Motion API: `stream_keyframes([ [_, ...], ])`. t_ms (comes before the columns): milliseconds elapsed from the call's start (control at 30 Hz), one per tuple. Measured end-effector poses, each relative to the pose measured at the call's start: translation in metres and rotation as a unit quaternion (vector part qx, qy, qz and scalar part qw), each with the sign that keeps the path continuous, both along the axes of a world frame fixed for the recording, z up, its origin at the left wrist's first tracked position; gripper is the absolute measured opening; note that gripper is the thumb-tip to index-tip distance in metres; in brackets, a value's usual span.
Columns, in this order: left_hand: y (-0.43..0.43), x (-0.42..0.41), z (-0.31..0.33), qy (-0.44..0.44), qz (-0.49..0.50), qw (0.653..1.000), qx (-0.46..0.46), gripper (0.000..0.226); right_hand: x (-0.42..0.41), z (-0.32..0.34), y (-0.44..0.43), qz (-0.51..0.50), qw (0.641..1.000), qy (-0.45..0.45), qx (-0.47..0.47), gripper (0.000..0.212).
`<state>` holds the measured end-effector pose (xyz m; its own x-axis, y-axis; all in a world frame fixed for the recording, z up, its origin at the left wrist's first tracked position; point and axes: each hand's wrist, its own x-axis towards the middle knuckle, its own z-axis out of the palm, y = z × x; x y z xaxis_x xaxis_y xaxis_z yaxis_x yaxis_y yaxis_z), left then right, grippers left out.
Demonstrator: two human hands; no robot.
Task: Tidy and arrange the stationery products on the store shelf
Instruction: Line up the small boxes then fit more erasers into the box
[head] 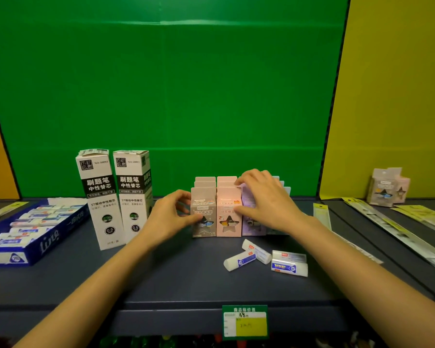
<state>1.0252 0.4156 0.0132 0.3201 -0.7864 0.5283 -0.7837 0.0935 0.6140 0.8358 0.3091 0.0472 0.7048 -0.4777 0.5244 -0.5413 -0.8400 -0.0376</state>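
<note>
The left hand (172,217) is curled round the left side of a grey-beige cardboard box with a star-shaped window (203,214), the thumb laid on its front. The right hand (266,202) is draped over a lilac cardboard box (252,223), fingers bent across its top and the thumb set against the front. A pink star-windowed cardboard box (228,218) is pressed between the two, and more such boxes are lined up behind. All are stood mid-way along the dark blue-grey metal shelf (161,277). Three white plastic tubes with blue labels (256,251) are scattered nearer. Two tall white refill cartons (98,197) are stood to the left, and a blue cardboard tray (48,243) of white tubes is placed farther left.
</note>
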Motion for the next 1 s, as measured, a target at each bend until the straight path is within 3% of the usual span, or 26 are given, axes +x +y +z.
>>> stream_keyframes([
  [133, 0.007, -0.001, -0.002, -0.06, 0.051, 0.997, -0.02, 0.061, -0.026, 0.006, 0.005, 0.027, 0.997, -0.057, 0.038, 0.04],
  [267, 0.024, -0.016, -0.01, -0.1, 0.011, 0.991, -0.092, 0.038, -0.066, 0.005, 0.019, 0.07, 0.986, -0.054, 0.14, 0.024],
  [333, 0.032, -0.028, -0.013, -0.114, -0.038, 0.991, -0.058, 0.037, -0.082, -0.004, 0.025, 0.069, 0.981, 0.011, 0.178, 0.031],
  [500, 0.032, -0.06, -0.022, -0.193, -0.09, 0.972, 0.103, 0.067, -0.099, -0.027, 0.029, 0.022, 0.976, 0.142, 0.164, 0.058],
  [667, 0.025, -0.073, -0.019, -0.254, -0.123, 0.944, 0.169, 0.035, -0.098, -0.041, 0.032, 0.013, 0.974, 0.163, 0.155, 0.046],
  [800, 0.023, -0.075, -0.017, -0.302, -0.129, 0.923, 0.2, 0.026, -0.098, -0.042, 0.029, 0.014, 0.965, 0.161, 0.205, 0.036],
  [900, 0.024, -0.08, -0.016, -0.282, -0.141, 0.923, 0.223, 0.01, -0.098, -0.038, 0.028, 0.028, 0.951, 0.159, 0.262, 0.03],
  [1000, 0.022, -0.086, -0.012, -0.255, -0.146, 0.926, 0.237, 0.012, -0.097, -0.035, 0.029, 0.044, 0.939, 0.168, 0.296, 0.03],
])
